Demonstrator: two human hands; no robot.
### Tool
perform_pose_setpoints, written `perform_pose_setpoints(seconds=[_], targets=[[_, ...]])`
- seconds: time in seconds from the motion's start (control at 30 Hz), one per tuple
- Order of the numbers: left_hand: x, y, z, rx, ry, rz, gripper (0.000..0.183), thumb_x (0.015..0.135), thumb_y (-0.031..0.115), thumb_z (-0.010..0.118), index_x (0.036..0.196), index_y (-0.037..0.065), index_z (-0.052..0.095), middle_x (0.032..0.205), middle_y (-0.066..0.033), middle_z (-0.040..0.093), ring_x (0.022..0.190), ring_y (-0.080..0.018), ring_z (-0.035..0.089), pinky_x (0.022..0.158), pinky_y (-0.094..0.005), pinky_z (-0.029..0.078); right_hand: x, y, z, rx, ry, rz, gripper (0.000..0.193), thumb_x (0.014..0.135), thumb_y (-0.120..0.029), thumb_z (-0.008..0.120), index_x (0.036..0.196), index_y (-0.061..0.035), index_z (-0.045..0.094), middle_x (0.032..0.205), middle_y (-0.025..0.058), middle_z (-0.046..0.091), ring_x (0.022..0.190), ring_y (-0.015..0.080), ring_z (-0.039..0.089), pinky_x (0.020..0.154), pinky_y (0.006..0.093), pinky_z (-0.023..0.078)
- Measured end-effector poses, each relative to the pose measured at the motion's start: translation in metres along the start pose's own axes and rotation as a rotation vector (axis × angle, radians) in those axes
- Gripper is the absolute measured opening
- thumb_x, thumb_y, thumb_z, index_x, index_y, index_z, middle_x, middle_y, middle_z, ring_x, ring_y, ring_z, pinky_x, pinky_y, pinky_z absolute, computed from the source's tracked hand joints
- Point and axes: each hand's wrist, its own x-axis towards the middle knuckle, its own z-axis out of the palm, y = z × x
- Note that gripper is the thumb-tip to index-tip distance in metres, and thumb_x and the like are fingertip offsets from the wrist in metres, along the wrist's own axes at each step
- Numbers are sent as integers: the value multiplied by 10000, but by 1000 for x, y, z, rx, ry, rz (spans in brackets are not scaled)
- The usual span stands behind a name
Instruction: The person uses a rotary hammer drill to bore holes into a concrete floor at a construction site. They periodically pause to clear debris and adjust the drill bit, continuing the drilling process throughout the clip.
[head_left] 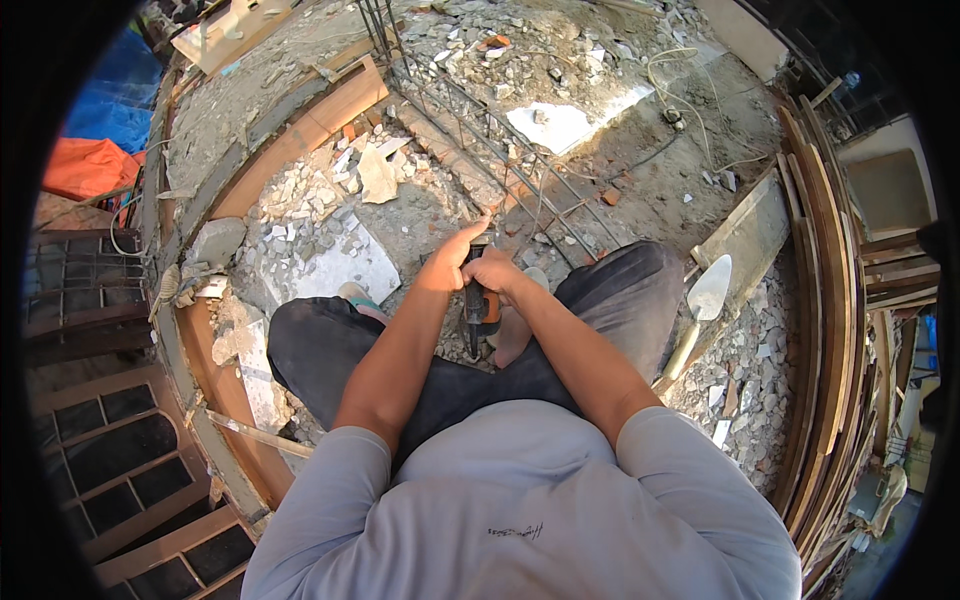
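Observation:
Between my bent legs I hold an orange-and-black angle grinder (490, 308), its narrow rear end toward me. My right hand (490, 272) is closed over the upper part of its body. Against its left side, my left hand (450, 262) grips near the front end, with one finger stretched forward. The hands hide the tool's front, so its disc cannot be made out. Just beyond my fingers lies a frame of steel reinforcing bars (560, 220) on the ground. A trowel (709, 288) with a pale handle rests beside my right knee.
Broken rubble (335, 185) and white slab pieces (345, 262) cover the ground on the left, bordered by wooden boards (300, 135). Long timber planks (822, 260) are stacked at right. Upright bars (377, 28) rise ahead; a loose pale cable (690, 100) curls at far right.

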Motion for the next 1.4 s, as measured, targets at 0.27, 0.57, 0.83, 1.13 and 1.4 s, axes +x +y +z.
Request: perform_pose_setpoints(seconds=[0.27,0.57,0.83,1.13,1.4], targets=[[-20,-25,6,181,226,189,1018,988,699,754,1659,-16,481,1679,-276,459,1560,-327,427,1266,-524,337,20,46,21,209,310,-125,399,909,-301,853,914,87,760,817,145,766,688,189,703,635,402,524],[-29,-127,5,319,73,197,785,884,170,790,1600,6,513,1424,-163,651,1333,-250,609,1100,-355,477,6,30,1,202,324,26,492,977,-407,889,766,20,766,772,122,782,691,194,757,641,343,592],[-41,-124,24,616,212,358,663,837,142,851,1443,-20,638,1262,-184,769,1166,-383,743,1005,-456,575,-6,41,1,213,300,-90,376,933,-247,831,725,56,756,779,181,796,667,214,742,656,343,587],[-81,-117,47,831,276,688,561,866,292,838,1288,-44,684,1127,-328,776,1101,-519,746,958,-564,590,-51,35,-9,585,269,-226,102,924,-18,687,886,61,740,861,144,753,832,263,778,815,370,614],[-65,-114,63,997,296,681,511,908,197,754,1328,-80,665,1077,-323,786,1039,-517,761,943,-576,598,-47,44,-33,840,258,-160,69,944,28,666,885,4,693,907,122,742,961,292,780,934,403,604]])
